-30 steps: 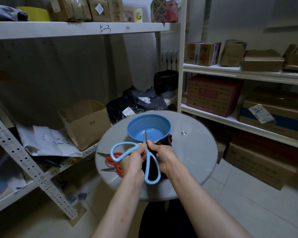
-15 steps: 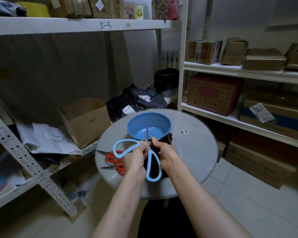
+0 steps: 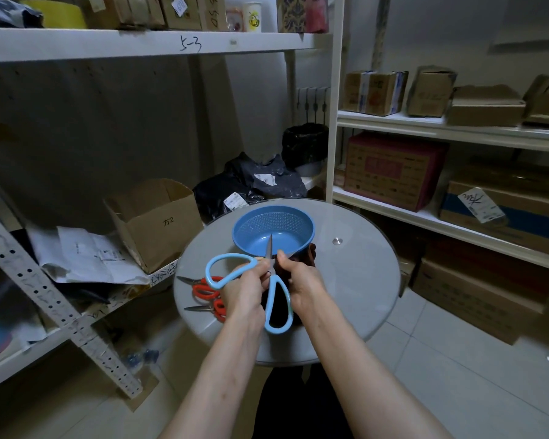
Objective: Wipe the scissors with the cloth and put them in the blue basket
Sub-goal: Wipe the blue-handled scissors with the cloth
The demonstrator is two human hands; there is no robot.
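Nearest, at the bottom centre of the frame: two bare forearms, rising toward the middle. Just below centre, grips with the left hand point(image 3: 244, 291) the light-blue scissors point(image 3: 274, 280) at the neck by the pivot, fingers curled round it. One handle loop sticking out to the left, the other hanging down between the two hands. Holds them in the air above the near part of the round grey table point(image 3: 355, 286), blades apart: one pointing up the frame, the tip of the other showing just right of the right thumb. Clutches with the right hand point(image 3: 301, 283) the dark cloth point(image 3: 278, 308), fingers curled round it and pinching it onto that second blade; more cloth dark through the lower loop and past the knuckles. Left of the hands, flat on the table: two orange-handled scissors point(image 3: 218, 307), tips toward the left edge. Just beyond the hands, on the table, the blue basket point(image 3: 251, 229), round and upright, with a perforated wall, the raised blade crossing its near rim. Farther back, at middle left, an open cardboard box point(image 3: 159, 226) beside loose papers point(image 3: 86, 251); behind the table, black bags point(image 3: 251, 185). At right, white shelves point(image 3: 393, 122) stacked with cartons; across the top, a long shelf point(image 3: 140, 42) marked "5-3".
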